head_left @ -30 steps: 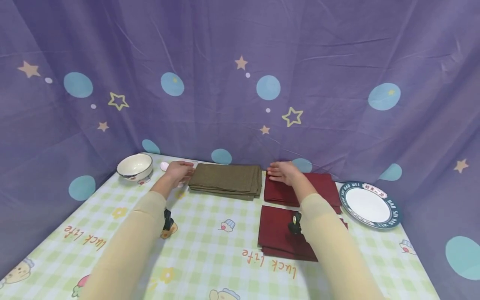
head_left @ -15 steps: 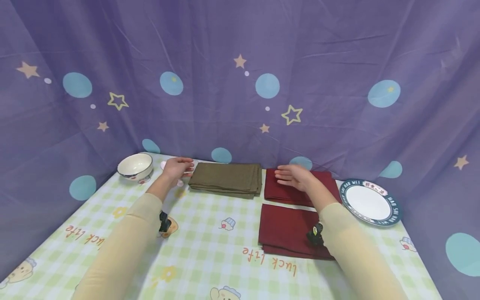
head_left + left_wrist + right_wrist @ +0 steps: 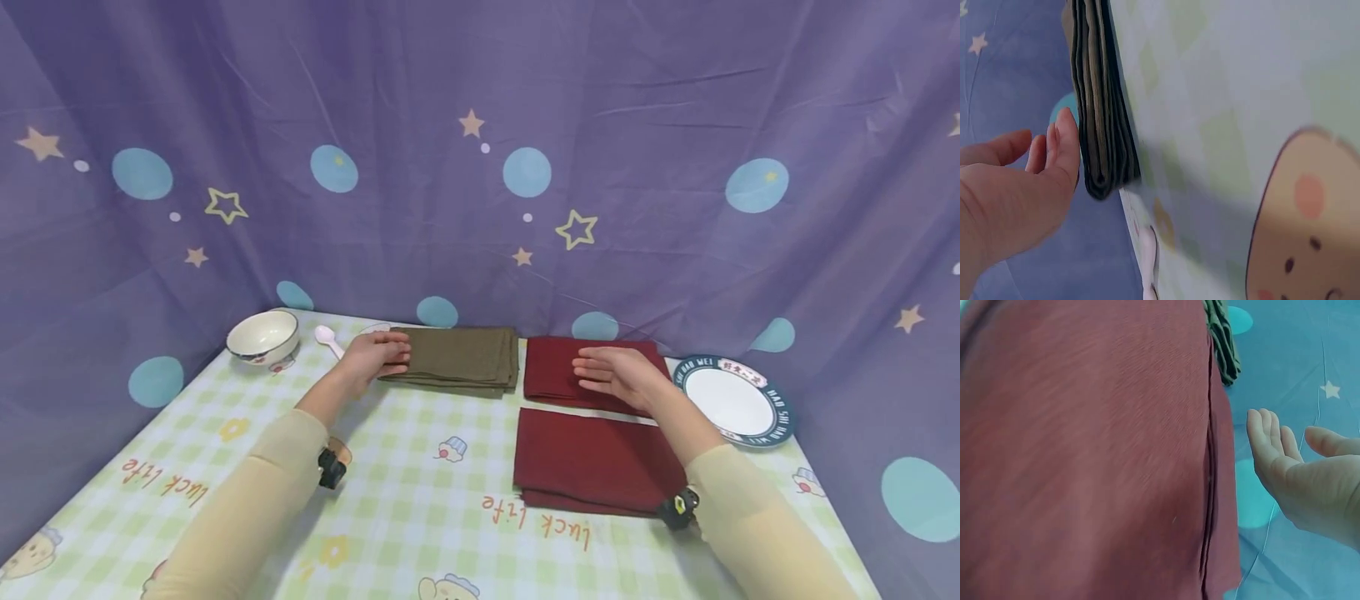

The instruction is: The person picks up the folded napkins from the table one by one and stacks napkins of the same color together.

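Note:
A folded olive-brown cloth lies in several layers at the back middle of the table. My left hand is at its left end, fingers extended; in the left wrist view the fingertips are beside the top of the layered cloth, and I cannot tell whether they touch. Two folded dark red cloths lie to the right, a back one and a front one. Over the back red cloth is my right hand, fingers straight and holding nothing. In the right wrist view, a gap separates that hand from the red cloth.
A white bowl stands at the back left corner, with a pale pink spoon beside it. At the right lies a white plate with a blue-green patterned rim. A checked cloth covers the table; a purple curtain hangs behind.
My right hand has moved right, away from the olive cloth and across the back red cloth. My left hand has shifted slightly right, over the olive cloth's left end, uncovering the spoon.

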The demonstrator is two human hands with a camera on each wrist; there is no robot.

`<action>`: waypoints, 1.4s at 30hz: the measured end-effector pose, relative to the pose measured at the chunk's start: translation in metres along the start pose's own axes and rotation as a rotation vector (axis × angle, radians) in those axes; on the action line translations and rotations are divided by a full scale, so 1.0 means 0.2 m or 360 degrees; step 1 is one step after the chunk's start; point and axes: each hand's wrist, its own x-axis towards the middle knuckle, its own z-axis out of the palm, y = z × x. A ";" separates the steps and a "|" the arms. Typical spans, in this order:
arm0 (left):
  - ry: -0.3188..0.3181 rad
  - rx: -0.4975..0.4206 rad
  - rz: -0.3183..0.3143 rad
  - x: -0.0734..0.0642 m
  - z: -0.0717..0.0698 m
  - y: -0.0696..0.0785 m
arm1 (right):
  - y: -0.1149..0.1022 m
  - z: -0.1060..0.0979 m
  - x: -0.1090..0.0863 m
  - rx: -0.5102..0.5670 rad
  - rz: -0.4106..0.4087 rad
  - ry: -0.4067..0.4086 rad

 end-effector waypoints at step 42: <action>-0.0590 0.0168 -0.0104 -0.17 0.54 -0.11 | 0.20 -0.28 -0.58 -0.0335 -0.0034 0.0293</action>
